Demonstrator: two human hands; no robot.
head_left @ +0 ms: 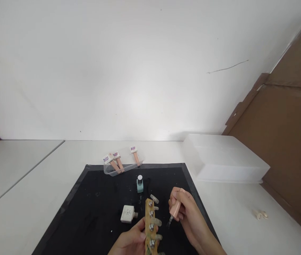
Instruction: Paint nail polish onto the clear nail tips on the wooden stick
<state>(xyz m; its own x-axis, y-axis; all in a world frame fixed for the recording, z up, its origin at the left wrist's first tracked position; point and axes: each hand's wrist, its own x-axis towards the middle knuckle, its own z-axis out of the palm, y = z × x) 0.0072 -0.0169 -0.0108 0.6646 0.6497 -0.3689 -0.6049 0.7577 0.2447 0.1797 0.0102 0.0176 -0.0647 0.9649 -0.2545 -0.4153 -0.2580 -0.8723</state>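
Observation:
My left hand (pixel 133 238) grips a narrow wooden strip (pixel 148 226) near the front of the black mat. Metal balls and clear nail tips (pixel 155 221) are fixed along the strip, the tips sticking out to its right. To the strip's right, my right hand (pixel 184 205) holds a pink cap (pixel 175 209) whose small brush points down and left, apart from the tips. A white square bottle (pixel 127 214) lies uncapped on its side left of the strip. Behind it a teal bottle with a silvery cap (pixel 140 184) stands upright.
A clear tray (pixel 110 173) with pink-capped white bottles sits at the mat's back edge (pixel 163 165). On the right are a translucent white bin (pixel 227 159), small cream-coloured items (pixel 260 214) and a brown cardboard panel (pixel 285 141). A white wall (pixel 129 71) rises behind.

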